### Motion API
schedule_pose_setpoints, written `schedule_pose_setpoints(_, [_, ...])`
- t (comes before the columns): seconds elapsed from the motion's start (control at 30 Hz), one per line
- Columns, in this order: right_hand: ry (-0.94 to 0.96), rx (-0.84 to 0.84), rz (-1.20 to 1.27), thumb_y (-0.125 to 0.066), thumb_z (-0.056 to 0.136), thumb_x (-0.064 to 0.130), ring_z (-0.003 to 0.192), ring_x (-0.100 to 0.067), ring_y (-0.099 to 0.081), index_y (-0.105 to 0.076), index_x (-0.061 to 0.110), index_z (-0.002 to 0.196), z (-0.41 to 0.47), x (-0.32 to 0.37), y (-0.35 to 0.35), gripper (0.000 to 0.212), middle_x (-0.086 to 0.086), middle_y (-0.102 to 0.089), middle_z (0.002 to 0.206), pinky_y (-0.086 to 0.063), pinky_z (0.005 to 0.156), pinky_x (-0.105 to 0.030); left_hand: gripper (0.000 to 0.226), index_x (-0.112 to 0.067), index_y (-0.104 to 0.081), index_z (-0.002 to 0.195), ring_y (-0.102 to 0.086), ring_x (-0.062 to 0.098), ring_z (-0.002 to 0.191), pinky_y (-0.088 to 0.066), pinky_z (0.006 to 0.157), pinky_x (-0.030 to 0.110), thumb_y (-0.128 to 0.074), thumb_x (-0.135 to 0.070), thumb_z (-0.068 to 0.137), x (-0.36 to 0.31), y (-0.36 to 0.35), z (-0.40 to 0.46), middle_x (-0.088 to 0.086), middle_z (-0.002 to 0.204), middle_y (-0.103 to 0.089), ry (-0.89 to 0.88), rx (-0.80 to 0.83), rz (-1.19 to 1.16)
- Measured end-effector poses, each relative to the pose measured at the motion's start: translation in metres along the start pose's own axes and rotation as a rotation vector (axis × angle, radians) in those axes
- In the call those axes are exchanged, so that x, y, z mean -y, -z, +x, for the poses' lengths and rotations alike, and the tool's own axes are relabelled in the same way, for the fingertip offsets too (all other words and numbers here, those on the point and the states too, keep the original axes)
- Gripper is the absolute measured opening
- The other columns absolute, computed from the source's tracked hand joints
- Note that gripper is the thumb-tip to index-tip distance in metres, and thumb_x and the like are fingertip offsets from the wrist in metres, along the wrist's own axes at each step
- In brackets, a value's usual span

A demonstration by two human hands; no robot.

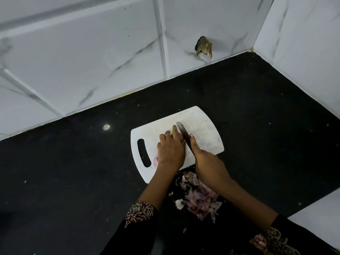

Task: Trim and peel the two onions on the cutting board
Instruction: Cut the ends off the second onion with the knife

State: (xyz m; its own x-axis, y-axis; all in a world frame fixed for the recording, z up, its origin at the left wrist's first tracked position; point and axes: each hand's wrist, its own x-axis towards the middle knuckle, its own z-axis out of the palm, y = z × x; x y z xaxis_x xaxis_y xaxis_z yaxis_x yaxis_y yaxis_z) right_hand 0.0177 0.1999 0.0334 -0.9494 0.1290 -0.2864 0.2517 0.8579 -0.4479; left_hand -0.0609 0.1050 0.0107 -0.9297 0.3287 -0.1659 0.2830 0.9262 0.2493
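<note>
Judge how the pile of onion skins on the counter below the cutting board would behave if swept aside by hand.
The onion skins look thin, curled and papery, so they are probably very light and would scatter rather than slide together. Loose flakes already lie apart on the black counter, which suggests that bits would be left behind. They would likely crumple or tear under pressure.

White plastic cutting board point(202, 129), matt and finely scored. Knife point(182, 130) blade of dull, tarnished metal. Black stone countertop point(257, 111), polished and speckled. Glossy white wall tiles point(82, 57), marble-veined. Papery pink onion skins point(199, 199). Patterned cloth sleeve point(139, 213).
</note>
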Motion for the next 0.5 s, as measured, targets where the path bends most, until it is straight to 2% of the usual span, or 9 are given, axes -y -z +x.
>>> schedule_pose_setpoints(0.07, [0.010, 0.002, 0.021, -0.040, 0.092, 0.003, 0.071, -0.015, -0.049, 0.014, 0.027, 0.149, -0.001, 0.001, 0.001, 0.082, 0.001, -0.046, 0.081, -0.037, 0.062, -0.031, 0.055, -0.007, -0.015, 0.150, -0.032, 0.037, 0.131, -0.038, 0.100, 0.042, -0.031, -0.028, 0.103, 0.001, 0.005, 0.001, 0.021, 0.147, -0.030, 0.023, 0.007, -0.014])
schedule_pose_setpoints(0.13, [0.025, -0.003, 0.036, -0.040, 0.092, 0.003, 0.069, -0.016, -0.049, 0.013, 0.028, 0.150, -0.001, 0.001, 0.002, 0.082, 0.004, -0.042, 0.073, -0.038, 0.061, -0.032, 0.046, -0.001, -0.025, 0.144, -0.036, 0.039, 0.125, -0.041, 0.095, 0.040, -0.034, -0.017, 0.102, 0.002, 0.010, 0.004, 0.022, 0.142, -0.030, 0.031, 0.022, -0.087])
schedule_pose_setpoints(0.2, [0.025, 0.002, 0.043, -0.039, 0.091, 0.003, 0.066, -0.016, -0.047, 0.013, 0.029, 0.150, 0.000, 0.001, 0.003, 0.083, 0.005, -0.038, 0.068, -0.037, 0.060, -0.033, 0.033, 0.002, -0.040, 0.131, -0.042, 0.036, 0.115, -0.042, 0.085, 0.035, -0.036, -0.006, 0.099, 0.005, 0.014, 0.008, 0.020, 0.131, -0.040, 0.012, 0.068, -0.180])
schedule_pose_setpoints(0.3, [0.005, -0.007, 0.041, -0.039, 0.090, 0.002, 0.063, -0.016, -0.046, 0.013, 0.032, 0.149, 0.001, 0.001, 0.004, 0.085, 0.005, -0.037, 0.066, -0.038, 0.058, -0.034, 0.023, -0.002, -0.055, 0.114, -0.050, 0.033, 0.109, -0.044, 0.083, 0.035, -0.040, -0.009, 0.099, 0.011, 0.021, 0.015, 0.019, 0.115, -0.052, -0.012, 0.138, -0.265])
schedule_pose_setpoints(0.4, [-0.007, -0.018, 0.026, -0.038, 0.089, 0.000, 0.059, -0.014, -0.043, 0.013, 0.034, 0.149, 0.002, 0.000, 0.008, 0.086, 0.005, -0.037, 0.065, -0.037, 0.056, -0.033, 0.022, -0.008, -0.060, 0.113, -0.055, 0.030, 0.105, -0.037, 0.078, 0.027, -0.051, -0.012, 0.094, 0.015, 0.020, 0.018, 0.015, 0.112, -0.060, 0.020, 0.067, -0.412])
schedule_pose_setpoints(0.5, [-0.017, -0.007, 0.006, -0.038, 0.088, -0.002, 0.055, -0.011, -0.038, 0.011, 0.030, 0.150, 0.005, -0.002, 0.010, 0.086, 0.006, -0.036, 0.064, -0.032, 0.052, -0.030, 0.019, -0.004, -0.063, 0.109, -0.059, 0.026, 0.097, -0.038, 0.076, 0.024, -0.053, -0.007, 0.093, 0.014, 0.018, 0.016, 0.013, 0.106, -0.067, 0.017, 0.040, -0.472])
